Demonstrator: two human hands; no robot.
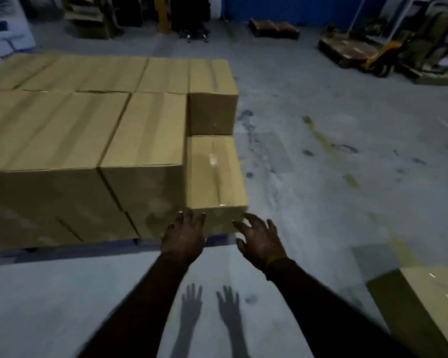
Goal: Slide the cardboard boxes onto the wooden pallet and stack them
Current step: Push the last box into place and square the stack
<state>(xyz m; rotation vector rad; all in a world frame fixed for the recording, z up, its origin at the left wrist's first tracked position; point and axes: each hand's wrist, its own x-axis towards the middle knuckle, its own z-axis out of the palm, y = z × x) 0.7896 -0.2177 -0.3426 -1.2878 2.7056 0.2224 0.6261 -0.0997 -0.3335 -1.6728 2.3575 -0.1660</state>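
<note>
— Fingers?
— Left hand [183, 237] and right hand [259, 241] spread, gripping nothing, fingertips at the low box's [215, 174] near face.
— Around them?
— Taller stacked boxes [142, 156] just left (pallet mostly hidden); loose box [429, 303] far right. Arms outstretched.

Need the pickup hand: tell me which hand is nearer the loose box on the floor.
Right. The right hand is up-left of the loose box; the left hand is farther left.

i have just one view, worn on the head, looking forward and down across the floor [321, 177]. the stacked boxes [88, 130] sit close on the left, both arms reaching in from below.
</note>
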